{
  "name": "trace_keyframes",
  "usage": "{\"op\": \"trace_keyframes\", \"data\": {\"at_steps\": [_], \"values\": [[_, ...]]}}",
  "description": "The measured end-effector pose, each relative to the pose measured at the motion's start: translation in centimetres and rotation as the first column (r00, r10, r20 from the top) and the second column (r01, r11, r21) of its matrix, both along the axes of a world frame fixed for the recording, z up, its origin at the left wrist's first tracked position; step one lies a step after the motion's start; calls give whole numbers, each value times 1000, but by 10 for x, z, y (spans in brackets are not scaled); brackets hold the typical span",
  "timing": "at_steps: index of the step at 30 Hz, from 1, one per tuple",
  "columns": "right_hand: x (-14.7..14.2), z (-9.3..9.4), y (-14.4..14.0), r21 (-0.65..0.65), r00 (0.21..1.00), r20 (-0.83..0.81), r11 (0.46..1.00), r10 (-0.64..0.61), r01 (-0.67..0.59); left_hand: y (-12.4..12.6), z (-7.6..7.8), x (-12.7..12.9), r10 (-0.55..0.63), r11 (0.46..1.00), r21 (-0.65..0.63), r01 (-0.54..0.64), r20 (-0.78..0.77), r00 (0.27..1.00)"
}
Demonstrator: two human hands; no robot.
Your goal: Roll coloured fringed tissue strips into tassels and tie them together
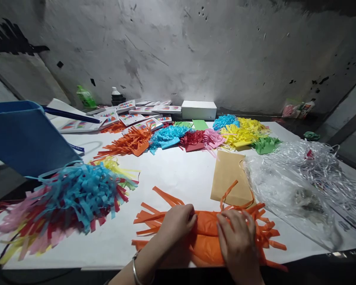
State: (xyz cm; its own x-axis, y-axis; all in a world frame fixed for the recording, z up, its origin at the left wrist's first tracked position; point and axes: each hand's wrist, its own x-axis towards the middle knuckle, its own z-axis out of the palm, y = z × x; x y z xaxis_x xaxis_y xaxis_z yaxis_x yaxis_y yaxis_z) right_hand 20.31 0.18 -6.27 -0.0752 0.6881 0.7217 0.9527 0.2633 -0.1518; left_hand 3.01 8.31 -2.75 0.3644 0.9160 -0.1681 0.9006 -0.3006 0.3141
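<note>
- Orange tissue-paper sheet with fringed ends is lying just in front of the flat brown paper rectangle, one strand reaching onto it.
- Left hand, front-left of the rectangle, is curling its fingers closely at the sheet; whether they are pinching it, one cannot tell.
- Right hand, in front of the rectangle, is resting bent, slightly parted fingers on the sheet; one cannot tell whether they are gripping.
- Crumpled clear plastic film is crowding the rectangle's right side.
- Multicoloured tissue fringe heap is spreading left of the rectangle.
- Coloured fringed bundles are lining up behind it.
- Blue open-topped container is leaning far left of it, contents hidden.
- White rectangular box is standing well behind it, contents hidden.
</note>
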Motion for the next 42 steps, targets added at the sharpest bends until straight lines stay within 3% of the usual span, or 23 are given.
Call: {"op": "trace_keyframes", "data": {"at_steps": [3, 7, 9, 12, 14, 18, 22, 25, 27, 30, 32, 34, 36, 38, 42], "values": [[-4, -5, -2, -62, 971, -8, 969, 237, -237, 0, 1, 2, -3, 1000, 9, 3, -12, 1000], [-7, -19, 4, -56, 963, 12, 962, 268, -267, -7, 1, -1, 7, 998, 57, -6, -7, 1000], [-7, -22, 7, -45, 967, -15, 966, 256, -256, -14, -2, -5, -68, 983, 172, 63, 24, 997], [-6, -19, 6, -55, 969, -62, 969, 239, -242, -20, -12, -12, -294, 887, 375, 270, 6, 956], [-5, -15, 3, -90, 964, -95, 962, 248, -256, -21, -20, -15, -396, 820, 436, 372, -39, 918], [-6, -11, 0, -154, 970, -83, 959, 229, -239, -17, -29, -16, -493, 730, 529, 432, -29, 869], [-7, -17, 3, -94, 981, 6, 977, 194, -193, -17, -30, -17, -502, 739, 544, 397, 51, 864], [-6, -21, 5, -64, 975, 13, 973, 222, -221, -16, -28, -25, -502, 737, 521, 432, -7, 865], [-5, -22, 5, -58, 973, 32, 973, 227, -225, -14, -22, -37, -420, 781, 488, 389, -49, 906], [-4, -23, 3, -57, 979, 29, 978, 204, -202, -14, -8, -58, -212, 885, 404, 233, -96, 972], [-5, -23, 1, -54, 981, 17, 980, 191, -190, -20, -1, -67, -123, 910, 383, 158, -115, 986], [-7, -22, 0, -55, 984, 21, 983, 178, -177, -27, 0, -64, -160, 898, 400, 182, -89, 983], [-10, -20, -1, -36, 985, 28, 985, 172, -171, -34, -6, -51, -290, 858, 432, 276, -36, 956], [-12, -19, -1, 8, 981, 29, 982, 191, -191, -35, -17, -34, -404, 816, 453, 359, 3, 915], [-7, -21, -2, 27, 968, 55, 969, 245, -247, -28, -39, -20, -484, 770, 472, 430, -9, 875]]}}
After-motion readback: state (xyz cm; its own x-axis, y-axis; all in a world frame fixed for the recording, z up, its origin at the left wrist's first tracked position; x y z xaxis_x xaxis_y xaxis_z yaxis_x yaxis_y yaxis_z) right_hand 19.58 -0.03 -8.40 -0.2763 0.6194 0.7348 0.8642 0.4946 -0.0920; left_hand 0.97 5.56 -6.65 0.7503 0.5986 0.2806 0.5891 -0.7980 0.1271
